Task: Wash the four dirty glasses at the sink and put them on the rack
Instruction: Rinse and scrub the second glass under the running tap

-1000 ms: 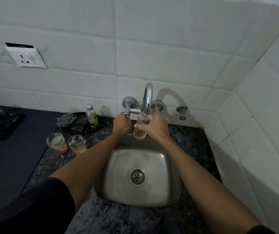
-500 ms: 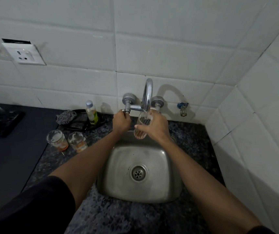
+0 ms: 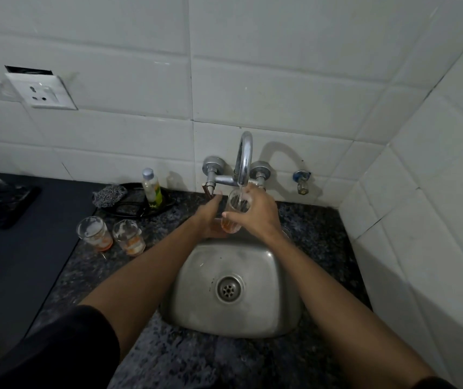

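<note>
The right hand [image 3: 255,213] pinches a glass [image 3: 231,214] round its side, fingers curled, holding it upright beneath the tap spout [image 3: 243,161] above the sink [image 3: 275,279]. Water runs into its mouth; orange residue sits below the grip. The left hand [image 3: 209,217], fingers fairly straight, lies just beside the glass, below the tap handle [image 3: 210,189]. To rinse well, the person should probably tilt and swirl the glass. Two dirty glasses [image 3: 111,234] stand well left of the grip.
</note>
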Tool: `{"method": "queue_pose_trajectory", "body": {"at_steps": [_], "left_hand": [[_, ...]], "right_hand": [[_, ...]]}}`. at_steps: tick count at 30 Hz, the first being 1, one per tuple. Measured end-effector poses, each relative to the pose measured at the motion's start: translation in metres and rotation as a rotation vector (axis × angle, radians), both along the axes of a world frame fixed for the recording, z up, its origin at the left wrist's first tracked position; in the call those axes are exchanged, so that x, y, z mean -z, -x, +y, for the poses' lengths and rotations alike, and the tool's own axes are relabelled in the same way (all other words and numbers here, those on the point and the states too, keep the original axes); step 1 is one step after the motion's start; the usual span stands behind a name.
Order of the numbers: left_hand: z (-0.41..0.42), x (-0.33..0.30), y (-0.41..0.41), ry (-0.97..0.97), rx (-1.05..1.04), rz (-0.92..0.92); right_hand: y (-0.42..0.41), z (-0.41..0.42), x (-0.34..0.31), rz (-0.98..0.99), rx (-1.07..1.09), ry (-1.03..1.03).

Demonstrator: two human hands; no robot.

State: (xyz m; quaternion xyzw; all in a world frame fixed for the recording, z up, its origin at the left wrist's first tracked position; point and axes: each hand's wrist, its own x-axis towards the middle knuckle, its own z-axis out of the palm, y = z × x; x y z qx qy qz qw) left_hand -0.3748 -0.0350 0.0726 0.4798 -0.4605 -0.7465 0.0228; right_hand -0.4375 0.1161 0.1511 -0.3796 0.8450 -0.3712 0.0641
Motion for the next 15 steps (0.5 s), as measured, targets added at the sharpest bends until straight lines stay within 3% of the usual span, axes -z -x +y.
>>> {"method": "queue_pose_trajectory", "body": {"at_steps": [1, 3, 6, 9, 11, 15], "left_hand": [[0.007, -0.003, -0.002, -0.181, 0.079, 0.079], [0.019, -0.008, -0.005, -0.332, 0.120, 0.233], [0.024, -0.010, -0.001, -0.323, 0.089, 0.336], [0.020, -0.007, 0.004, -0.300, -0.044, 0.364], [0.021, -0.007, 0.008, -0.272, -0.136, 0.352], [0.025, -0.015, 0.012, -0.300, -0.186, 0.419]], "right_hand": [[0.001, 0.002, 0.001, 0.012, -0.032, -0.007], [0.002, 0.005, 0.003, 0.047, -0.117, -0.046], [0.007, 0.014, -0.001, 0.169, -0.244, -0.097], [0.012, 0.023, -0.004, 0.567, -0.341, -0.125], [0.013, 0.029, -0.002, 0.715, -0.401, -0.121], [0.009, 0.029, -0.003, 0.427, -0.454, -0.182]]}}
